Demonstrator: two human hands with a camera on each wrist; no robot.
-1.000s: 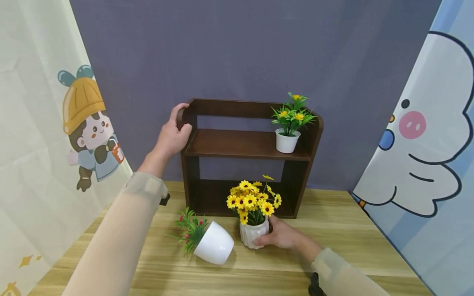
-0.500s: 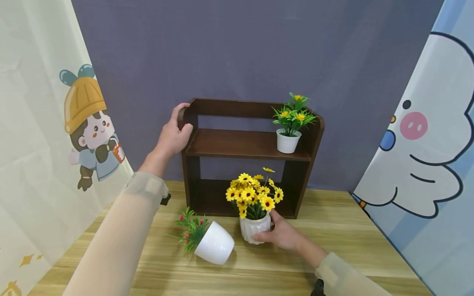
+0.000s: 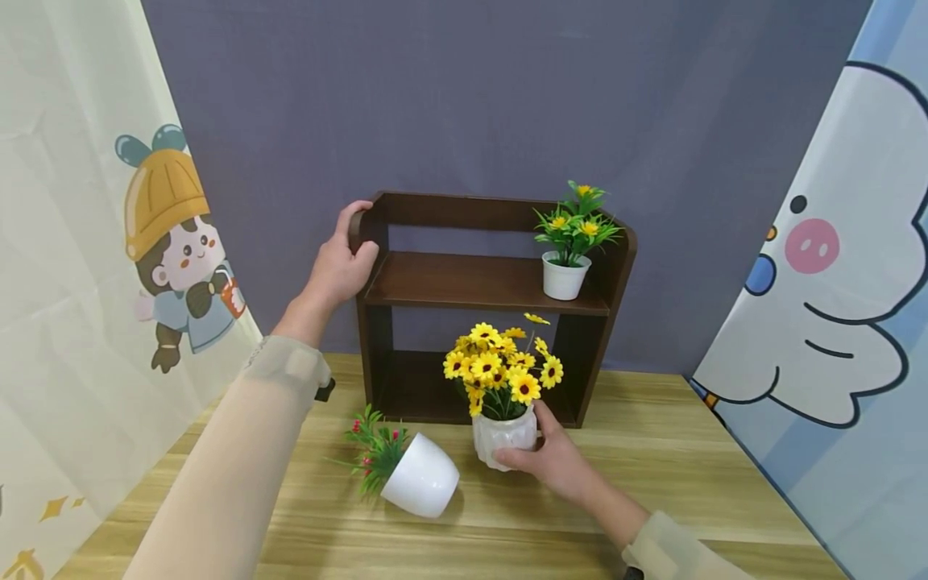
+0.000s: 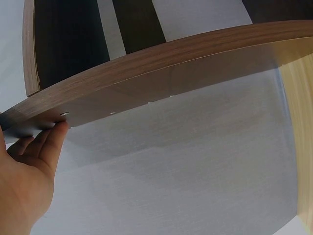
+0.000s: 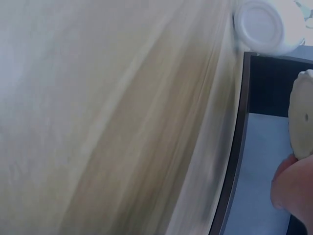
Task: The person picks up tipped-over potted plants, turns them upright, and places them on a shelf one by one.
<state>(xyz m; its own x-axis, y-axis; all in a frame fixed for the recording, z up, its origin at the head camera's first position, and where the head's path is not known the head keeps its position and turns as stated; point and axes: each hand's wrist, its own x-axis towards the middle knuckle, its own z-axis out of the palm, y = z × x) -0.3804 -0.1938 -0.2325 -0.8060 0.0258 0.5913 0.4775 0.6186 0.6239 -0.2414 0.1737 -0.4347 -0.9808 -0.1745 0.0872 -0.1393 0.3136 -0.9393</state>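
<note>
My left hand (image 3: 339, 267) grips the upper left side of a dark brown two-tier shelf (image 3: 449, 278); in the left wrist view its fingers (image 4: 51, 147) press against the side panel. With my right hand (image 3: 561, 461) I hold a white ribbed flowerpot (image 3: 500, 441) full of yellow daisy-like flowers (image 3: 500, 366), thumb in front and fingers round its right side. The pot is upright, before the lower compartment. In the right wrist view the flowerpot's base (image 5: 302, 115) shows, raised off the table. To its left, a smooth white pot (image 3: 422, 477) with a red-flowered plant (image 3: 379, 451) lies on its side.
A small white pot (image 3: 565, 278) with a yellow-flowered plant stands at the right end of the upper shelf. The wood-grain table (image 3: 674, 451) extends to both sides. A grey curtain (image 3: 464, 97) hangs close behind the shelf.
My right hand has lifted the flowerpot with the yellow flowers and moved it slightly away from me and to the right. My left hand stays on the shelf, and the tipped pot has not moved.
</note>
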